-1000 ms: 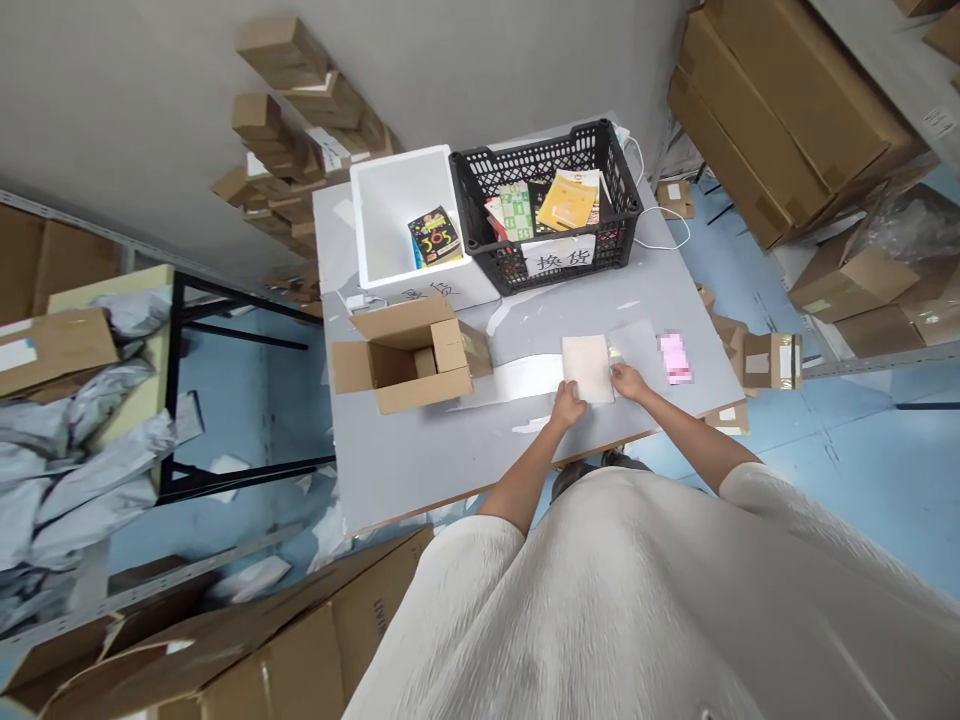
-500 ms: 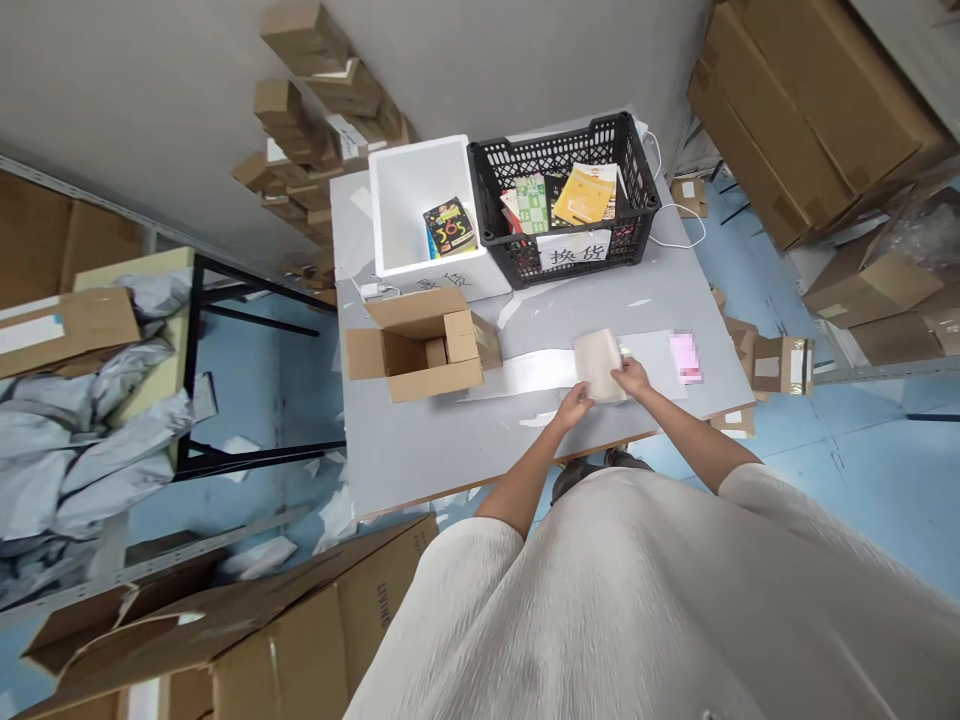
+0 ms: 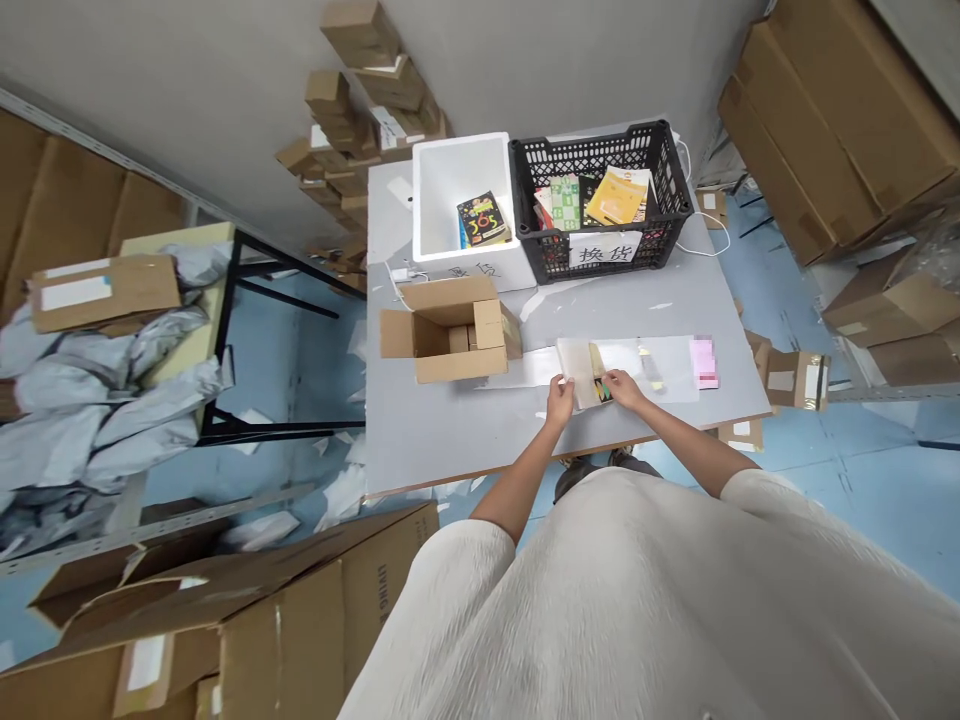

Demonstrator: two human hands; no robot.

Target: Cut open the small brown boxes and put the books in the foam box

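A flat packet in pale wrapping lies near the front edge of the table, its right part folded back to show something dark and colourful. My left hand pinches its lower left edge. At its right side, my right hand has its fingers closed on the wrapping. Under and to the right of the packet is a translucent sheet, with a pink slip at its right end. Left of the packet stands an open cardboard box with smaller boxes inside.
A white foam box holding books and a black crate of booklets stand at the table's back. The grey table has cartons on the floor around it. Grey parcels are piled at the left.
The packet's wrapping has been folded open at the right, uncovering dark, colourful contents. Both hands have stayed at the packet. The whole view has shifted, with the table further right.
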